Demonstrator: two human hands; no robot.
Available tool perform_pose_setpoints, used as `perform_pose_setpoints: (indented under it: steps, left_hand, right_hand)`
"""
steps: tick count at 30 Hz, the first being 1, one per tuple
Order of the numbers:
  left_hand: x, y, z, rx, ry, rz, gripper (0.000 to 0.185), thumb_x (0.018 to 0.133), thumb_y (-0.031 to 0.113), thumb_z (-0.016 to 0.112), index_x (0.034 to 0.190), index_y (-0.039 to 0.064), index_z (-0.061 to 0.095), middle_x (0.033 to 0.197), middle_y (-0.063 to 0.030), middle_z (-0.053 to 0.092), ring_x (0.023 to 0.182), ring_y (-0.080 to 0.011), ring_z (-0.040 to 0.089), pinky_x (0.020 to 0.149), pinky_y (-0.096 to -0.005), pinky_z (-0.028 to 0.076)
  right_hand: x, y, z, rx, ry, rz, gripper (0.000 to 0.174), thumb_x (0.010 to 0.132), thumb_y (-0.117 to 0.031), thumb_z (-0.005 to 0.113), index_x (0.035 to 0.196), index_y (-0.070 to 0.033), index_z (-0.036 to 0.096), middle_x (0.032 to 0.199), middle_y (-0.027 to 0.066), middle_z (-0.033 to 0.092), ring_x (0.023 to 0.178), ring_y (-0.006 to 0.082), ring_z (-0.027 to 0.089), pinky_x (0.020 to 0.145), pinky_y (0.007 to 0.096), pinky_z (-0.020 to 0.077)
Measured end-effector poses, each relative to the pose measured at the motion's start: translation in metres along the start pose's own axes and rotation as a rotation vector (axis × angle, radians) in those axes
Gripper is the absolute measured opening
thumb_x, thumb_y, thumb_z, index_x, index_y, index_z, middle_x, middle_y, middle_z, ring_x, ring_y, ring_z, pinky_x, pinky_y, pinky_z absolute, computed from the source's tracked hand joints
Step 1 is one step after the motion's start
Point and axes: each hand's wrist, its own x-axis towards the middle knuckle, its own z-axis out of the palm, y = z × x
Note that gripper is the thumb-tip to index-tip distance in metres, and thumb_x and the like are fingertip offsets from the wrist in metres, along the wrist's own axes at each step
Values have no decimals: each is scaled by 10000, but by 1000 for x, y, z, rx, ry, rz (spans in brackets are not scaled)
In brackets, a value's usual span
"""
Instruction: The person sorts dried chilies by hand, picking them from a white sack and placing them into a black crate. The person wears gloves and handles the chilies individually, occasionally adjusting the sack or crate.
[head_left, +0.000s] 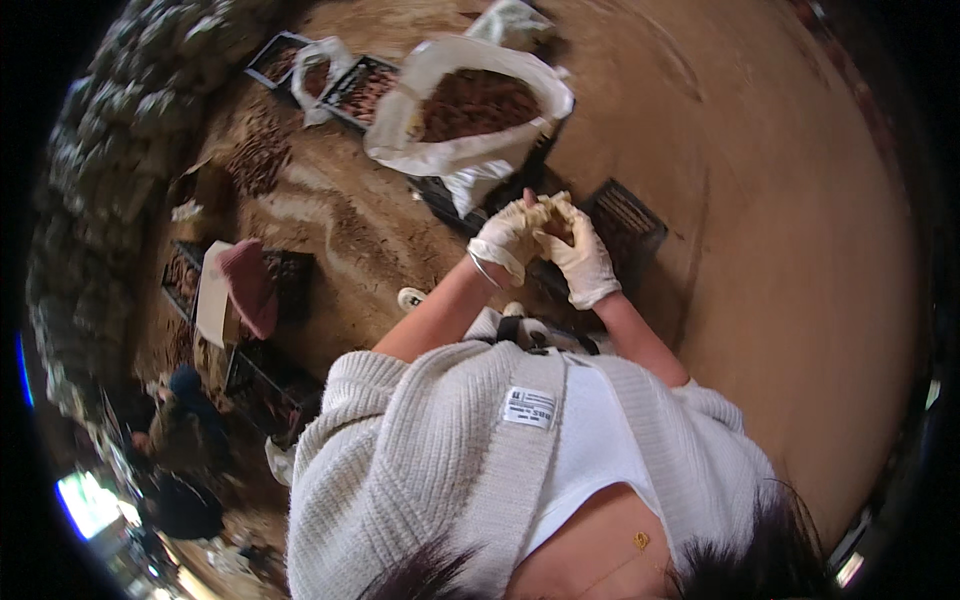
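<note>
My left hand and my right hand wear pale rubber gloves and meet in front of me, fingers curled inward. A small reddish-brown tuber pokes up from the fingers; the rest is hidden by the gloves. Just beyond the hands stands a large white sack, its mouth rolled open. Many reddish-brown tubers fill it. Close by my right hand, a dark plastic crate sits on the floor.
Crates of tubers stand at the far left of the sack, and a loose tuber heap lies on the dirt floor. A pink cushion rests on a box. Another person is at lower left, beside stacked sacks.
</note>
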Motion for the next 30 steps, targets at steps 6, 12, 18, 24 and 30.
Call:
perform_pose_setpoints:
  steps: [6, 12, 18, 24, 30]
  left_hand:
    - [-73, 64, -49, 141, 191, 150, 240, 885, 216, 645, 1039, 35, 605, 895, -62, 656, 807, -168, 639, 664, -272, 505]
    - [-142, 139, -102, 49, 558, 367, 103, 877, 147, 652, 928, 61, 629, 837, -26, 643, 666, -111, 584, 530, -220, 456]
    - [-209, 227, -153, 74, 743, 541, 139, 875, 173, 661, 952, 60, 633, 896, -30, 660, 793, -142, 629, 678, -274, 508]
    - [-276, 307, -198, 138, 941, 623, 249, 867, 217, 662, 1064, 75, 606, 963, 0, 651, 803, -141, 640, 687, -294, 515]
    - [-345, 336, -219, -56, 1039, 702, 213, 838, 156, 683, 1027, 78, 623, 968, -38, 677, 812, -191, 662, 681, -299, 528]
  right_hand:
    - [31, -15, 73, 274, -379, 282, 331, 919, -108, 586, 1232, -74, 485, 1061, 0, 620, 779, 60, 600, 538, 179, 445]
    - [64, -47, 189, 382, -653, 558, 221, 931, -129, 574, 1145, -75, 576, 1046, -3, 638, 832, 58, 613, 538, 172, 449]
    - [92, -71, 310, 567, -878, 724, 241, 931, -169, 584, 1163, -110, 610, 824, -33, 637, 592, 35, 536, 464, 167, 396]
    - [129, -21, 395, 805, -796, 1140, 223, 971, -244, 501, 1134, -173, 635, 862, -42, 635, 521, 45, 519, 426, 166, 434]
    - [228, 11, 464, 634, -510, 1238, 277, 953, -238, 527, 1212, -195, 612, 1388, 71, 444, 484, 72, 521, 431, 194, 481]
